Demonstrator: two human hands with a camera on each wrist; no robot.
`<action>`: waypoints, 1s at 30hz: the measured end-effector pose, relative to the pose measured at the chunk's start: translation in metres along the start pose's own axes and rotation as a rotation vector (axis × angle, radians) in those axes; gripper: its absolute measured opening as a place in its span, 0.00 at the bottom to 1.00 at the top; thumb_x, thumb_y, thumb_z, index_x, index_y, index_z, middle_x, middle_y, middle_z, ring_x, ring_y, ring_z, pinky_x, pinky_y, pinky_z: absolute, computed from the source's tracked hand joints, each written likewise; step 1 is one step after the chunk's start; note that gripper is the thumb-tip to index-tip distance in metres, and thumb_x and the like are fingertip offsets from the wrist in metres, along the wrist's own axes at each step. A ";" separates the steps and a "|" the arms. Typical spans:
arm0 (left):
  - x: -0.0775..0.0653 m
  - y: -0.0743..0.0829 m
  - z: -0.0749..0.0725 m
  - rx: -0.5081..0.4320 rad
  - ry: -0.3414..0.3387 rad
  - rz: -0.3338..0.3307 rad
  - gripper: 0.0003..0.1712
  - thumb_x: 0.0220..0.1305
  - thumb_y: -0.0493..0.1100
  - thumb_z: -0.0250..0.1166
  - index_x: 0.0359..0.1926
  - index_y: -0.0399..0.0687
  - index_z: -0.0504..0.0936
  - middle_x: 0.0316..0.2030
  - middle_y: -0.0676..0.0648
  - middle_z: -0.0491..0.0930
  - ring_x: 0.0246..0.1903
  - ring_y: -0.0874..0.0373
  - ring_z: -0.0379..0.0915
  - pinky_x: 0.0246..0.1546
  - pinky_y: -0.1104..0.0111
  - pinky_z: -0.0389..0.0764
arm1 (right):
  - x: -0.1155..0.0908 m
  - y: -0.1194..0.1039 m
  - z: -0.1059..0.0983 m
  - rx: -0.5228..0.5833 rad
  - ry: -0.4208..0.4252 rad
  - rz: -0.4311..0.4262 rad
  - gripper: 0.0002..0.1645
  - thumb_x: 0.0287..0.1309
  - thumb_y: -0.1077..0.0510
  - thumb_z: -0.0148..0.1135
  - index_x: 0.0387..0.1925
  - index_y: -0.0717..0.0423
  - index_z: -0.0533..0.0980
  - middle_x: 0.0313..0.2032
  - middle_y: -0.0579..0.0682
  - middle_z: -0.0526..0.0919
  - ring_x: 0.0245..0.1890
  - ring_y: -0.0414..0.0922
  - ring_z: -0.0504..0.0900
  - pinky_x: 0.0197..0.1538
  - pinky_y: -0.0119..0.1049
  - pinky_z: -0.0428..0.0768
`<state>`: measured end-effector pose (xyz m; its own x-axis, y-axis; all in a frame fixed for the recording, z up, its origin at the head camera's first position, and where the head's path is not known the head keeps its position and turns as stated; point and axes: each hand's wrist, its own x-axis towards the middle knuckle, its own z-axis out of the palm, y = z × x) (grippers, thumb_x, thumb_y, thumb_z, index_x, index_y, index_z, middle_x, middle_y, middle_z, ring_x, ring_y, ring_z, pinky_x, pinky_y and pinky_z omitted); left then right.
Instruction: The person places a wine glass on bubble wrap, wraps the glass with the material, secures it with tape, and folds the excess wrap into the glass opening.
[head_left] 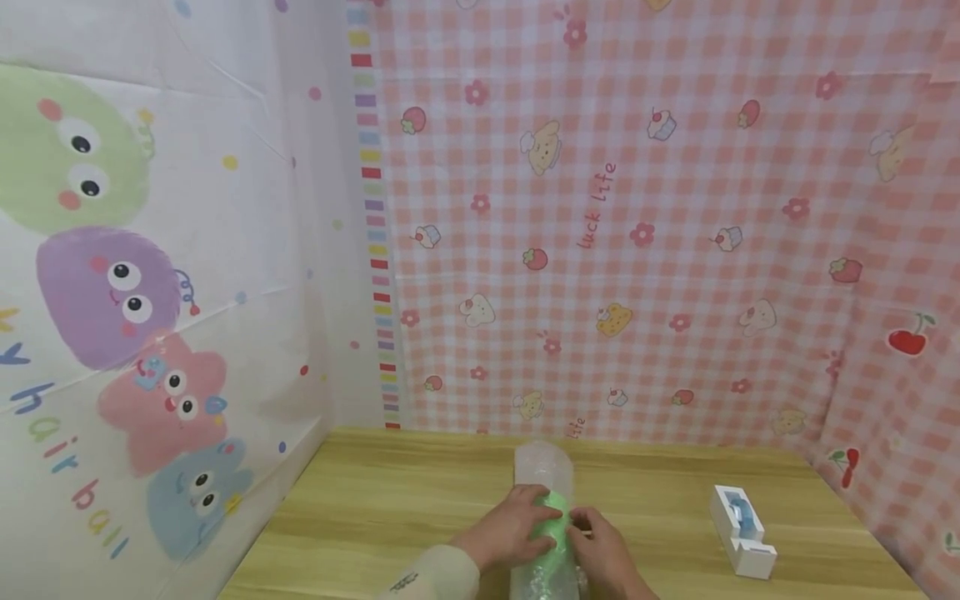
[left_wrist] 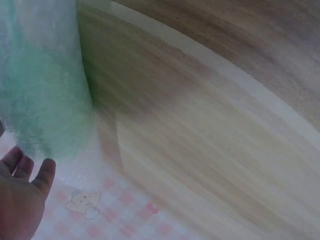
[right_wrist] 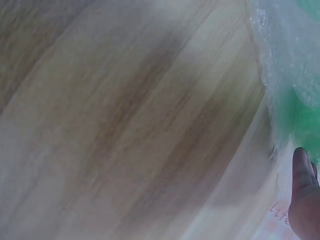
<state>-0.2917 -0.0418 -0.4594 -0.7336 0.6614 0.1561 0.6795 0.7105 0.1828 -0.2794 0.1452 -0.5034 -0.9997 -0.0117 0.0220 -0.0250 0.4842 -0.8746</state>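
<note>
A roll-shaped bundle of clear bubble wrap [head_left: 543,467] lies lengthwise on the wooden table, with something green [head_left: 553,533] showing through the layers. What the green thing is stays hidden under the plastic. My left hand [head_left: 517,527] rests across the bundle from the left, its fingers spread over the green part. On the other side, my right hand [head_left: 602,552] has its thumb and bent fingers at the bundle's right edge, pinching the wrap there. The left wrist view shows the left fingertips [left_wrist: 47,167] against the cloudy plastic.
A white tape dispenser [head_left: 738,533] with a blue roll stands on the table [head_left: 420,475] to the right of the hands. Behind the table hangs a pink checked cloth [head_left: 600,275]. A white cartoon-printed sheet [head_left: 247,275] covers the left side.
</note>
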 end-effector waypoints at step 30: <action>0.006 0.007 0.000 0.071 -0.007 0.016 0.24 0.63 0.56 0.68 0.59 0.58 0.81 0.64 0.49 0.69 0.64 0.55 0.62 0.61 0.64 0.72 | 0.001 0.008 -0.019 -0.337 0.038 -0.007 0.21 0.55 0.64 0.55 0.46 0.80 0.73 0.42 0.71 0.80 0.45 0.67 0.79 0.48 0.58 0.79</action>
<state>-0.2914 -0.0332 -0.4576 -0.7227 0.6744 0.1515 0.6904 0.7149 0.1107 -0.2804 0.1656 -0.5017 -0.9986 0.0136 0.0511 -0.0239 0.7461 -0.6654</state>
